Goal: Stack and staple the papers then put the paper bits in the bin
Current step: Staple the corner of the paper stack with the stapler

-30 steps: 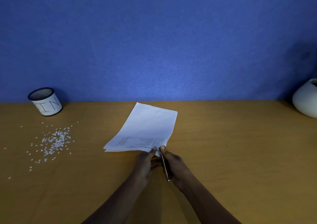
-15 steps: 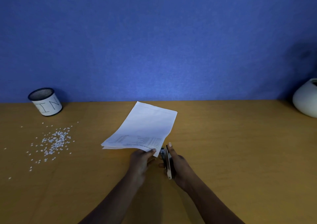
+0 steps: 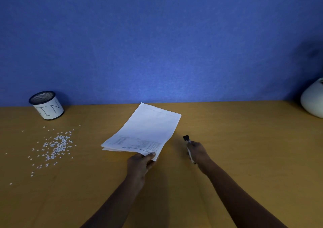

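A stack of white printed papers (image 3: 145,131) lies on the wooden desk (image 3: 244,149), its near edge lifted slightly. My left hand (image 3: 140,164) pinches the near right corner of the stack. To the right of the papers, apart from them, my right hand (image 3: 198,151) grips a small stapler (image 3: 186,139) whose black front end sticks out toward the wall. Several small white paper bits (image 3: 56,145) are scattered on the desk at the left. A mesh bin (image 3: 46,105) with a white label stands at the back left by the wall.
A blue wall (image 3: 157,44) rises directly behind the desk. A white rounded vase (image 3: 312,100) sits at the far right edge. Bare wood stretches between the papers and the vase.
My right hand has pulled the stapler off the corner of the papers and moved it to the right. My left hand keeps hold of the corner, and the stack has shifted slightly left.
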